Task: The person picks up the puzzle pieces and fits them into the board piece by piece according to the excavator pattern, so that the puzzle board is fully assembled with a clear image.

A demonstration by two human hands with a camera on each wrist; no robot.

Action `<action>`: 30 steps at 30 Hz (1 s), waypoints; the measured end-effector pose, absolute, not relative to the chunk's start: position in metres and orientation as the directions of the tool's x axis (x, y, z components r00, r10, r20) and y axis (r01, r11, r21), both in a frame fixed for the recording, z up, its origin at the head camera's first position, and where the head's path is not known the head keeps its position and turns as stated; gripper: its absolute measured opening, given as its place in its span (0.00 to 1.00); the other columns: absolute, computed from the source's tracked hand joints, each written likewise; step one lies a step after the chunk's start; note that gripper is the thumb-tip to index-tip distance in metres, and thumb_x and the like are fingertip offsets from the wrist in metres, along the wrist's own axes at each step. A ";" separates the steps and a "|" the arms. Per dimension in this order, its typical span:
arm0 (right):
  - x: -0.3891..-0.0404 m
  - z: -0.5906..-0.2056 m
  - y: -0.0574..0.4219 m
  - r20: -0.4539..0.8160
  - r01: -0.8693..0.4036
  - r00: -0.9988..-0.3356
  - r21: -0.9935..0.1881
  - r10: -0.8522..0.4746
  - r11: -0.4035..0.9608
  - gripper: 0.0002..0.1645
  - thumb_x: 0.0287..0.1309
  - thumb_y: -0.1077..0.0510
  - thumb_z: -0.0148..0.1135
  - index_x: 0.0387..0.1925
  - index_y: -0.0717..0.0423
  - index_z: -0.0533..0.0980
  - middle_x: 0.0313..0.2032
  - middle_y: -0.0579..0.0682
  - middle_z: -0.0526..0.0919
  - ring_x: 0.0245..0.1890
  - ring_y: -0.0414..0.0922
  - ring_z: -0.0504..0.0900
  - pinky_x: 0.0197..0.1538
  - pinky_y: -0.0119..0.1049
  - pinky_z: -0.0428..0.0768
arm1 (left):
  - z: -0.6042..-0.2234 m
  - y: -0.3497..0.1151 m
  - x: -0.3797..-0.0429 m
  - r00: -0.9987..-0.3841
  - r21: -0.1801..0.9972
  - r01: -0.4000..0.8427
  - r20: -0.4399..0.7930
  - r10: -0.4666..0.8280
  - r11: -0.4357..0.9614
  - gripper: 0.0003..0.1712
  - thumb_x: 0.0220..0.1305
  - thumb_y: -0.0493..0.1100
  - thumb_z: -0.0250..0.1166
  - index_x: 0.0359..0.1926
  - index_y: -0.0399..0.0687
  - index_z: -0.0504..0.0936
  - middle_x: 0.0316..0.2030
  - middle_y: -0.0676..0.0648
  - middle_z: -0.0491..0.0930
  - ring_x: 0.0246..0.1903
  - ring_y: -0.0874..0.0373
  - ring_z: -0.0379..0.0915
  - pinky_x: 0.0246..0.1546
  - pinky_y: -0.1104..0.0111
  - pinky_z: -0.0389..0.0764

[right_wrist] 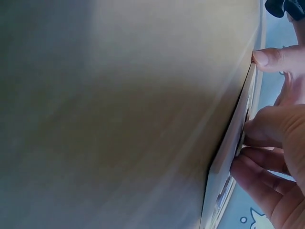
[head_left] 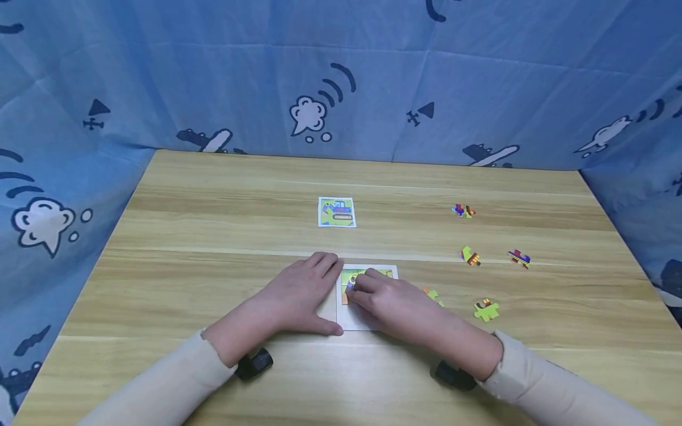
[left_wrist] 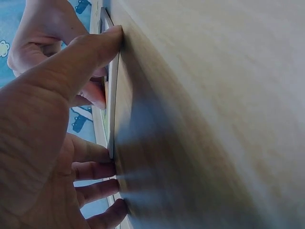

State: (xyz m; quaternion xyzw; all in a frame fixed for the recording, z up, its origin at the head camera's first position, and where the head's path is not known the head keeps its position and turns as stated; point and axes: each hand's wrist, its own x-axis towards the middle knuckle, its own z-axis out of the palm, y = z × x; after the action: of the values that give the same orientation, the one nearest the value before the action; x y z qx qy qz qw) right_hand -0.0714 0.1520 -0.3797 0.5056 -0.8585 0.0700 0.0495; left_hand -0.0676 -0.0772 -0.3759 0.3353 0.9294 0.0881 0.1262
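A small white-framed puzzle board point(head_left: 360, 322) lies flat on the table, with a few puzzle pieces fitted along its upper part. Along the board's left edge rests my left hand point(head_left: 303, 293), its fingers stretched out; the thumb touches the lower left corner and the fingertips are by the upper left one. My right hand point(head_left: 391, 299) reaches over the board and pinches a puzzle piece point(head_left: 349, 286) at its left side. Fingers hide most of that piece. In the left wrist view an orange edge point(left_wrist: 106, 90) shows beneath the right fingertips.
A picture card point(head_left: 337, 212) of a blue digger lies beyond the board. Loose puzzle pieces point(head_left: 486, 310) are scattered to the right, one of them point(head_left: 434, 296) partly behind the right hand. Blue printed cloth point(head_left: 367, 106) hangs along the table's back and sides.
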 end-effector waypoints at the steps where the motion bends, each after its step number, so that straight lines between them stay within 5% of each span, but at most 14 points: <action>1: -0.072 -0.379 0.152 0.150 -0.878 -0.479 -0.060 -0.865 0.475 0.13 0.59 0.60 0.75 0.46 0.55 0.87 0.42 0.45 0.85 0.44 0.40 0.82 0.44 0.31 0.87 | -0.376 -0.077 -0.068 -0.743 0.247 0.604 -0.171 0.647 0.758 0.65 0.53 0.76 0.71 0.77 0.37 0.62 0.71 0.43 0.67 0.73 0.48 0.62 0.71 0.55 0.73; 16: -0.071 -0.377 0.151 0.117 -0.894 -0.445 -0.004 -0.888 0.448 0.16 0.55 0.66 0.74 0.47 0.55 0.86 0.44 0.47 0.85 0.46 0.42 0.82 0.48 0.33 0.87 | -0.375 -0.078 -0.067 -0.744 0.250 0.606 -0.159 0.649 0.755 0.64 0.54 0.75 0.71 0.76 0.36 0.62 0.70 0.42 0.67 0.72 0.47 0.63 0.71 0.56 0.73; 25: -0.070 -0.372 0.154 0.085 -0.889 -0.457 -0.060 -0.885 0.453 0.20 0.55 0.65 0.75 0.52 0.58 0.85 0.46 0.47 0.85 0.48 0.43 0.82 0.49 0.32 0.87 | -0.375 -0.077 -0.067 -0.744 0.251 0.604 -0.162 0.648 0.756 0.63 0.54 0.75 0.71 0.76 0.36 0.63 0.70 0.43 0.68 0.72 0.47 0.63 0.71 0.56 0.73; 30: -0.078 -0.370 0.160 0.062 -0.860 -0.484 -0.217 -0.873 0.461 0.18 0.64 0.63 0.70 0.55 0.59 0.85 0.48 0.48 0.86 0.50 0.42 0.85 0.54 0.34 0.87 | -0.375 -0.077 -0.068 -0.741 0.256 0.601 -0.177 0.648 0.757 0.64 0.54 0.75 0.71 0.77 0.36 0.62 0.71 0.42 0.67 0.72 0.47 0.62 0.73 0.56 0.71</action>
State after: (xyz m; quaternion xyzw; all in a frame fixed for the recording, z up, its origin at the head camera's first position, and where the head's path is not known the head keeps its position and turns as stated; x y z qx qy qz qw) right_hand -0.0778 0.1604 -0.3702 0.5073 -0.8543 0.1098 -0.0289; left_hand -0.0677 -0.0768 -0.3748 0.3363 0.9284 0.0914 0.1287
